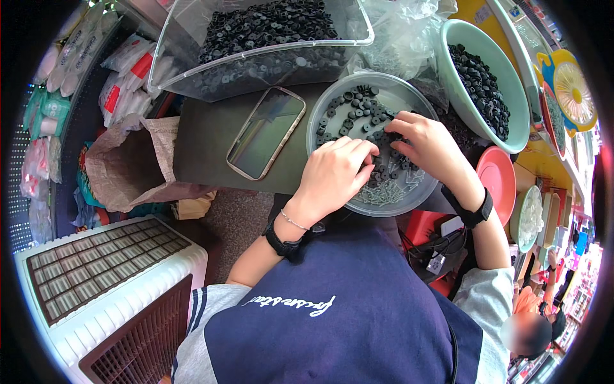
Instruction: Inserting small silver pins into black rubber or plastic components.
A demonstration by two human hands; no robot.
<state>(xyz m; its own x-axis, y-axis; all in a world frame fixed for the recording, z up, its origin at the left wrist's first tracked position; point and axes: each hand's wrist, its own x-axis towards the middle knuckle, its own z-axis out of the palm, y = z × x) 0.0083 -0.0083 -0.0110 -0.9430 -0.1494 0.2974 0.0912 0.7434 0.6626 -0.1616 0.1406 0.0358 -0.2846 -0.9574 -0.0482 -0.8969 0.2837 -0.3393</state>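
A round clear plastic tub holds small black round plastic parts and a heap of silvery screws at its near side. My left hand is over the tub's left part, thumb and fingertips pinched together at the middle of it. Across from it my right hand reaches in from the right, its fingers bent down onto the black parts. The fingertips of the two hands are close but apart. Whatever lies between the fingers of each hand is too small or hidden to make out.
Behind stand a large clear bin and a pale green basin, both with black parts. A phone lies on the dark table. Right: a red lid. Left: a woven sack and a white appliance. A person is far right.
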